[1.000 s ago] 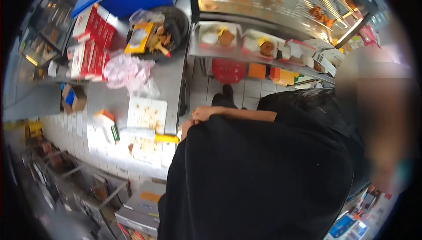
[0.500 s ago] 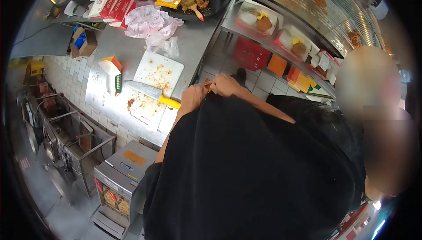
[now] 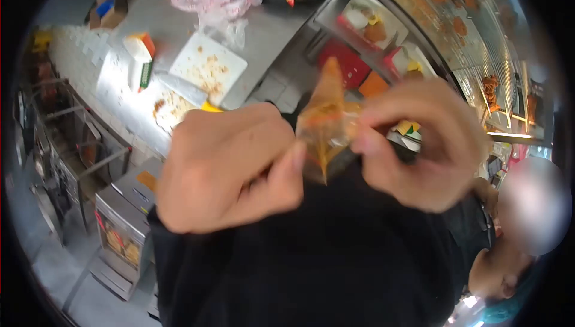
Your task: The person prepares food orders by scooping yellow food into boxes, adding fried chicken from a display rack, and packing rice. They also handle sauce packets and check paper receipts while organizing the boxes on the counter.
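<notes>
Pinching a small translucent orange-tinted plastic packet [image 3: 326, 135] between left hand [image 3: 230, 168] and right hand [image 3: 428, 144].
Gripping opposite sides in thumb-and-finger pinches, likely to steady something so soft and creased, with a crumb-strewn white rectangular cutting board [image 3: 223, 63] lying beyond the left hand.
</notes>
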The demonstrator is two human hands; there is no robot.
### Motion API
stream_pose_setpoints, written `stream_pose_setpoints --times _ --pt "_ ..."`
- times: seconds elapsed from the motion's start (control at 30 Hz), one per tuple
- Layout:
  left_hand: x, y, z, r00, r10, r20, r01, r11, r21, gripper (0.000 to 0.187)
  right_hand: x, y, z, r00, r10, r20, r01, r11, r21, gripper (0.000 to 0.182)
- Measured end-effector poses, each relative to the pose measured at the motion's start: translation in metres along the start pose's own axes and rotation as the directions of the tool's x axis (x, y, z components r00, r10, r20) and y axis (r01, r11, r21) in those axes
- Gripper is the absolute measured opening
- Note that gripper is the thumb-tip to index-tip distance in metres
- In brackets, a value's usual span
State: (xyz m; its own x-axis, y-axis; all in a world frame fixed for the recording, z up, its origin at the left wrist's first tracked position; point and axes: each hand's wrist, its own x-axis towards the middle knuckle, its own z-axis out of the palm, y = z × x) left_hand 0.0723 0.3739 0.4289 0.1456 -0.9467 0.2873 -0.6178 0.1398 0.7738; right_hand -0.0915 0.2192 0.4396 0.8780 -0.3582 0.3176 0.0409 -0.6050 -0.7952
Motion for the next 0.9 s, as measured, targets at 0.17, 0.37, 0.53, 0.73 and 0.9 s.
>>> stream_pose_setpoints --times 0.17,0.37,0.53,0.73,0.9 --pt "-0.020 0.034 -0.029 0.959 0.223 0.174 -0.227 0.974 0.007 0.016 -0.020 -0.041 -0.027 0.980 -0.164 0.112 0.170 0.984 -0.045 0.018" --pt "-0.026 0.050 -0.042 0.909 0.325 0.260 -0.331 0.943 -0.022 0.020 -0.013 -0.055 -0.028 0.935 -0.305 0.183 0.297 0.952 0.068 0.016" --pt "-0.031 0.048 -0.044 0.902 0.331 0.276 -0.343 0.939 -0.005 0.023 -0.007 -0.051 -0.022 0.918 -0.345 0.197 0.325 0.937 0.128 0.014" --pt "-0.029 0.026 -0.035 0.924 0.322 0.205 -0.332 0.943 0.015 0.028 -0.001 -0.038 -0.019 0.931 -0.322 0.172 0.294 0.940 0.172 0.012" --pt "-0.008 -0.033 0.008 0.953 0.293 -0.072 -0.300 0.948 -0.109 0.032 0.007 -0.004 0.004 0.979 -0.167 0.114 0.142 0.969 0.201 0.010"
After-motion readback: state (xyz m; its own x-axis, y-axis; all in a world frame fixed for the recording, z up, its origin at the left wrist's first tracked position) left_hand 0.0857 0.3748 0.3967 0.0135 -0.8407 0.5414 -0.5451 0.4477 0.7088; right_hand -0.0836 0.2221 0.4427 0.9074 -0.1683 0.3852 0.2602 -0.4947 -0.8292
